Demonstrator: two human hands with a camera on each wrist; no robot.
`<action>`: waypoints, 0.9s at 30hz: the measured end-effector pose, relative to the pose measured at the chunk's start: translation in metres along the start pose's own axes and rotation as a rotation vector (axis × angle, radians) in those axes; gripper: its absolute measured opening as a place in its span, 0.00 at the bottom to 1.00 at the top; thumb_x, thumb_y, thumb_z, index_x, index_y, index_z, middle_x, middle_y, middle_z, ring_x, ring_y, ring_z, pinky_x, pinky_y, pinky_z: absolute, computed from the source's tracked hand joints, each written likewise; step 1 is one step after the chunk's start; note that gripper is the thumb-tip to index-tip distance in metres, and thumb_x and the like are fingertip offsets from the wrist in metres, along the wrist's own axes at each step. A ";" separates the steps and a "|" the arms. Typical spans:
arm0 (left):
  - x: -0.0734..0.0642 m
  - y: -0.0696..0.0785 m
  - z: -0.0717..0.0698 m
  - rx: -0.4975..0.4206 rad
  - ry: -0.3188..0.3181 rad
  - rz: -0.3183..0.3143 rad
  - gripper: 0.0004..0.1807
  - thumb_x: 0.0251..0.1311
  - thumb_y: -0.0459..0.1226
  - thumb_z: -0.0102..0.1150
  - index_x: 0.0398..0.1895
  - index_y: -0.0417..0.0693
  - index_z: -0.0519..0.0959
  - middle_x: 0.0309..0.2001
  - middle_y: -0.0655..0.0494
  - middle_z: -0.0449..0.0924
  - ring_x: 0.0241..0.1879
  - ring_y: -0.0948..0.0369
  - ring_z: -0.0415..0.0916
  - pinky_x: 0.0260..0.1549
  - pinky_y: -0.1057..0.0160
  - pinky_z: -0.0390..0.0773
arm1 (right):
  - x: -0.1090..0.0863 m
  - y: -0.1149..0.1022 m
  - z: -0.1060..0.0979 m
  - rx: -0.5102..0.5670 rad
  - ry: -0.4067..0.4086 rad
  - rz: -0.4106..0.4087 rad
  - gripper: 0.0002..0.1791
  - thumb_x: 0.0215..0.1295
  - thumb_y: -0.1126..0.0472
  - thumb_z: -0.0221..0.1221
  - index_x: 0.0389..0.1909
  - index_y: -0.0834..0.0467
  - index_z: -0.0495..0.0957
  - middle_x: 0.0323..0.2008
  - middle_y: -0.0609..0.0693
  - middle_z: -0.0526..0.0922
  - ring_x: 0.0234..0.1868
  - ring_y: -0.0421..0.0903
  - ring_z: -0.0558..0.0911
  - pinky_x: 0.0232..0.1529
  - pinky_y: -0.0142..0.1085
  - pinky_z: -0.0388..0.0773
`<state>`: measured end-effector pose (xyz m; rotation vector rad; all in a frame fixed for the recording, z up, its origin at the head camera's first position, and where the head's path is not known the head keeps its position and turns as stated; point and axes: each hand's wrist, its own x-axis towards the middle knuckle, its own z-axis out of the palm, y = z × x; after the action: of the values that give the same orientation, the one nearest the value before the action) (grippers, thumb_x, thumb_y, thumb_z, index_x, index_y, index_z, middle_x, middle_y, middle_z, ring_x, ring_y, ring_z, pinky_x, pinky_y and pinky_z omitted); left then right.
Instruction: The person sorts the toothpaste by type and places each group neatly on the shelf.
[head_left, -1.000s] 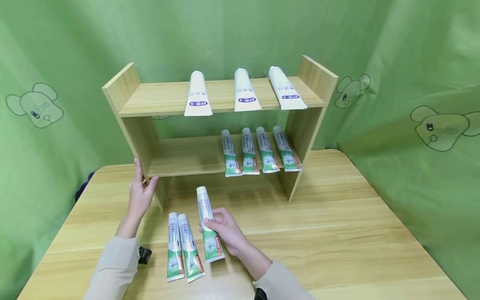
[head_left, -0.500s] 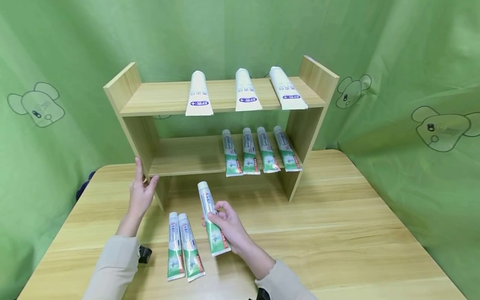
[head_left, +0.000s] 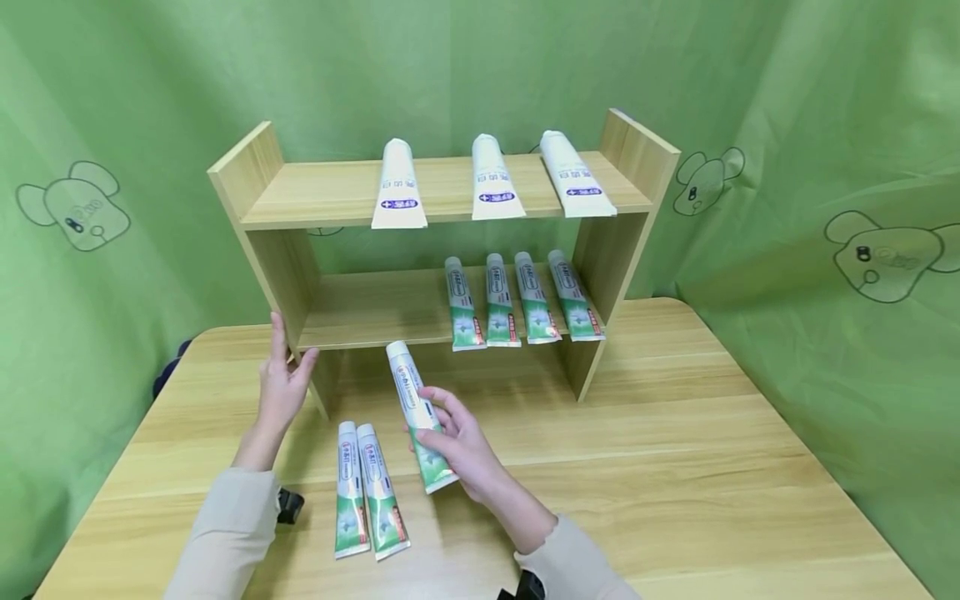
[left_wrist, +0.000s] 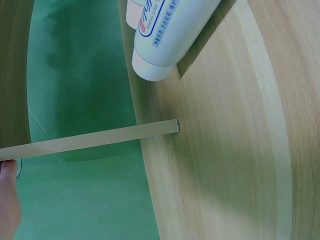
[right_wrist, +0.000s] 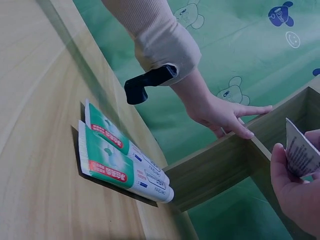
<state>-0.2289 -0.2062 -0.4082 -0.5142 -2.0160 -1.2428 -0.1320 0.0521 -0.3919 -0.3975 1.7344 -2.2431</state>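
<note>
My right hand (head_left: 467,454) grips a white and green toothpaste tube (head_left: 408,392) between thumb and fingers. It is lifted over the table, cap end pointing away and close to the front edge of the middle shelf in the head view. In the right wrist view the flat end of this tube (right_wrist: 301,152) shows between the fingers. My left hand (head_left: 281,396) rests against the left side panel of the wooden rack (head_left: 288,275), fingers extended and thumb at its front edge. Two matching tubes (head_left: 348,492) lie side by side on the table between the hands.
Several green and white tubes (head_left: 498,304) lie in a row on the right part of the middle shelf (head_left: 367,304). Three white tubes (head_left: 397,183) lie on the top shelf (head_left: 326,192). A green curtain (head_left: 450,75) hangs behind the table (head_left: 675,467).
My right hand has raised the toothpaste tube and carried it forward, nearer the middle shelf. My left hand stays at the rack's left panel.
</note>
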 end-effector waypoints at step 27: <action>0.000 0.001 -0.001 0.011 -0.009 -0.015 0.45 0.60 0.27 0.52 0.72 0.65 0.39 0.56 0.19 0.59 0.49 0.28 0.65 0.41 0.40 0.74 | 0.004 -0.012 -0.010 0.062 -0.066 -0.171 0.22 0.59 0.73 0.47 0.53 0.63 0.54 0.58 0.72 0.63 0.40 0.41 0.83 0.32 0.30 0.83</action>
<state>-0.2276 -0.2067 -0.4072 -0.5014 -2.0366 -1.2391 -0.1405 0.0625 -0.3831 -0.6206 1.6498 -2.3652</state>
